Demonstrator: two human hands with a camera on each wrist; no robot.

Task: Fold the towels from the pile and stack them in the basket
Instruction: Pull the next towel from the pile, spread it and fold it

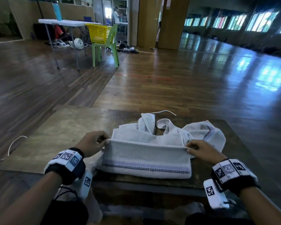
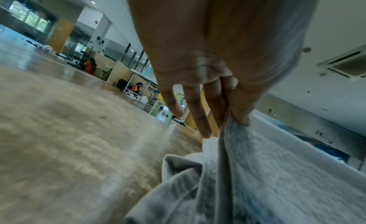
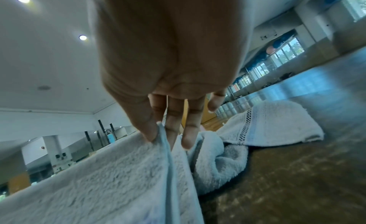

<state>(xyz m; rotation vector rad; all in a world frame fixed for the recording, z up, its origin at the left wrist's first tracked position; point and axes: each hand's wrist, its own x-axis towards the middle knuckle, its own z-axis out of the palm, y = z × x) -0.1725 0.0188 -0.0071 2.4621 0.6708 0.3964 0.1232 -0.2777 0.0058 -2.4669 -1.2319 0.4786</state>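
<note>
A white towel with a blue checked band lies partly folded on the low wooden table in front of me. My left hand pinches its raised upper left corner, thumb against fingers. At the upper right corner my right hand pinches the same edge. Between the two hands the edge is stretched taut. Behind it lies a crumpled pile of white towels, which also shows in the right wrist view. A yellow basket sits on a green chair far back.
The green plastic chair stands beside a white folding table across the wooden floor. A white cable trails off the table's left side, and another lies behind the pile. A fan and clutter sit under the far table.
</note>
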